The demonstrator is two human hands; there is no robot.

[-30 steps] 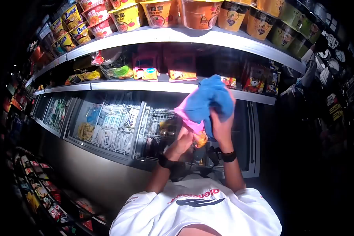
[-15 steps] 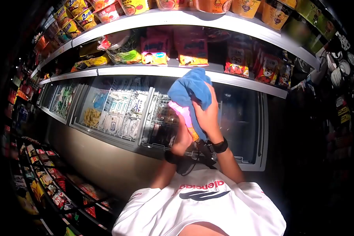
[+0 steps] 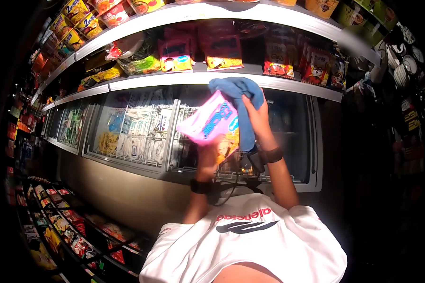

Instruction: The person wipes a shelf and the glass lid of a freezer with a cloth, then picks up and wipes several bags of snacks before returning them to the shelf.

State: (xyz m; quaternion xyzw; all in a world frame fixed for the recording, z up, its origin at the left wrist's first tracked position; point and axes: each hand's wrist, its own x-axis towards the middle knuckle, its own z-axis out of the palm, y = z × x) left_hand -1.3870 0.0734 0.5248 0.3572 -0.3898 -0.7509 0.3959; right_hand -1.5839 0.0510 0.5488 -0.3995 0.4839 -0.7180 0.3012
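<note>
A pink and yellow snack bag (image 3: 211,120) with blue lettering is held up in front of me, its printed face tilted toward the camera. My left hand (image 3: 207,158) grips it from below at the lower left, fingers partly hidden behind the bag. In my right hand (image 3: 259,117) is a blue cloth (image 3: 247,120), bunched at the top and hanging down along the bag's right side. The cloth overlaps the bag's edge in this view. Both hands are over the glass-topped freezer, just in front of the shelf edge.
Similar pink bags (image 3: 176,54) and red snack packs (image 3: 278,61) stand on the lower shelf (image 3: 174,81). Instant noodle cups line the upper shelf (image 3: 174,18). Below is a chest freezer (image 3: 141,132) with wire baskets of packages. Snack racks (image 3: 71,226) curve along the lower left.
The bag has turned from mostly covered to showing its front. The cloth has shifted off it to the right, and my left hand has moved slightly left.
</note>
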